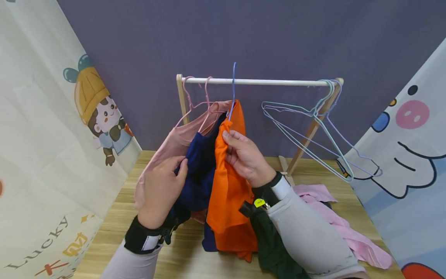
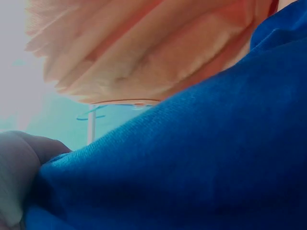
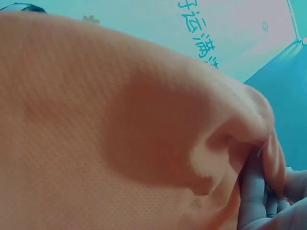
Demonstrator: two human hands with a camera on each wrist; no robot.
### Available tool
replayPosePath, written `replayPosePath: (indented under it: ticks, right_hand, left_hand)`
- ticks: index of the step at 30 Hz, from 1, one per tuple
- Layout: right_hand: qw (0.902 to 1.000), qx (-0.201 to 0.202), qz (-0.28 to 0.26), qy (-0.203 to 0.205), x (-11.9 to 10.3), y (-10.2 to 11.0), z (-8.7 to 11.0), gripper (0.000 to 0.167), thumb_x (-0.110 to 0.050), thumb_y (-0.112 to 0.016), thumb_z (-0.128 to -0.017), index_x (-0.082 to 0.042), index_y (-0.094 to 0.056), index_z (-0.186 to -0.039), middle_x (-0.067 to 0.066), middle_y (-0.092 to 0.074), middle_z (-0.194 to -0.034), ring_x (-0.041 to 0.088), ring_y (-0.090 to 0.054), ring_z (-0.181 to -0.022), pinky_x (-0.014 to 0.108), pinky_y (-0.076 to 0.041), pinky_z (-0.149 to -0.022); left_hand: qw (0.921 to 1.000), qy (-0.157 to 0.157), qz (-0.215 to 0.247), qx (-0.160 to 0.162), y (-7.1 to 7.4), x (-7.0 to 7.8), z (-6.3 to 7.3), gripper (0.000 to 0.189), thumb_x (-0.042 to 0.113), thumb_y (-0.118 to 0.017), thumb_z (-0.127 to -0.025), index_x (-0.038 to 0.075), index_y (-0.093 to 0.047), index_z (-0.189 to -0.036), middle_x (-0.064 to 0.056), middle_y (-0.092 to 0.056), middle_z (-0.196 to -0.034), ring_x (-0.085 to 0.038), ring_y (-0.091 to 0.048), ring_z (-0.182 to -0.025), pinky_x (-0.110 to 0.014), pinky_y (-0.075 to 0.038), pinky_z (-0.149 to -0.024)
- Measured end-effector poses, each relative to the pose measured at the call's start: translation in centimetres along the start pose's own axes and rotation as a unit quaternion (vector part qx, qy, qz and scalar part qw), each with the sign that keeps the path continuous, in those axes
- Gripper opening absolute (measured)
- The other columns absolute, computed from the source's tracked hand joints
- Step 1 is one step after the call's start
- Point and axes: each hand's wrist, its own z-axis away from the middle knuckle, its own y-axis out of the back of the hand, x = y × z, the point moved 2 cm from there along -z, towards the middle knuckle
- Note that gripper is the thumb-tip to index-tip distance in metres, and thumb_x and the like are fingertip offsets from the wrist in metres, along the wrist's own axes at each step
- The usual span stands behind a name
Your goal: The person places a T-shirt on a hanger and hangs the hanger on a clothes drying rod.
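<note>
Orange top (image 1: 226, 201) hangs from a blue hanger (image 1: 234, 85) near the middle of the rack, in front of its white rod (image 1: 278, 82); whether the hook has caught on the rod, I cannot tell. The right hand (image 1: 247, 159) pinches the orange cloth between thumb and fingers, just below the hanger's neck (the right wrist view shows the fabric bunched at the fingertips).

Just beside it, to the left, a navy top (image 1: 200, 159) hangs on a pink hanger (image 1: 207, 93). The left hand (image 1: 162, 190) has the edge of that navy cloth between its thumb and forefinger. Behind the navy, a pink top (image 1: 170, 145) hangs at the rack's left end.

At the rod's far right, green and purple hangers (image 1: 316, 115) hang together, tilted, beside the wooden leg (image 1: 301, 153). Dark green cloth (image 1: 275, 242) shows beneath the right forearm, and light pink cloth (image 1: 338, 224) lies crumpled on the right of the wooden table (image 1: 120, 211). A white curtain (image 1: 35, 135) with a cartoon child stands on the left.
</note>
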Motion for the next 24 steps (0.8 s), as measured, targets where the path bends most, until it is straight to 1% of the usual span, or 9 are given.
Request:
replayPosePath:
  ticks: [3,11,18,24]
  right_hand:
    - [0.9999,-0.003,-0.011,-0.001,0.6,0.2,-0.4,0.017,-0.015,-0.051,-0.109,-0.014,-0.066,-0.101,-0.002,-0.063,-0.087,0.011,-0.064,-0.075,0.021,-0.06,-0.073]
    - [0.9997,-0.021,-0.012,-0.007,2.1,0.5,-0.9,0.019,-0.016,-0.048,-0.11,-0.015,-0.065,-0.103,-0.002,-0.067,-0.087,0.01,-0.066,-0.074,0.022,-0.06,-0.071]
    - [0.9997,-0.014,0.008,-0.016,3.5,0.9,-1.3,0.013,-0.016,-0.051,-0.11,-0.014,-0.063,-0.104,-0.003,-0.066,-0.087,0.009,-0.067,-0.074,0.023,-0.061,-0.071]
    - [0.9994,-0.011,0.022,-0.023,4.3,0.9,-1.3,0.01,-0.017,-0.052,-0.109,-0.012,-0.062,-0.107,-0.002,-0.067,-0.088,0.01,-0.068,-0.074,0.023,-0.062,-0.071]
  left_hand:
    - [1.0,0.001,-0.002,0.0,0.0,0.0,0.0,0.019,0.021,-0.074,-0.097,0.002,-0.078,-0.099,-0.015,-0.075,-0.082,-0.029,-0.069,-0.065,-0.04,-0.059,-0.06]
    - [0.9999,-0.001,0.001,-0.011,0.1,0.0,0.0,0.019,0.02,-0.074,-0.097,0.001,-0.077,-0.1,-0.014,-0.074,-0.081,-0.029,-0.068,-0.065,-0.04,-0.059,-0.062]
    - [0.9999,-0.002,0.007,-0.008,0.1,-0.2,0.0,0.018,0.019,-0.074,-0.097,0.001,-0.077,-0.099,-0.014,-0.076,-0.085,-0.029,-0.07,-0.068,-0.041,-0.061,-0.064]
    - [0.9999,-0.002,0.01,-0.004,0.1,-0.5,0.1,0.018,0.019,-0.075,-0.097,0.002,-0.078,-0.101,-0.014,-0.078,-0.091,-0.031,-0.074,-0.076,-0.043,-0.062,-0.07]
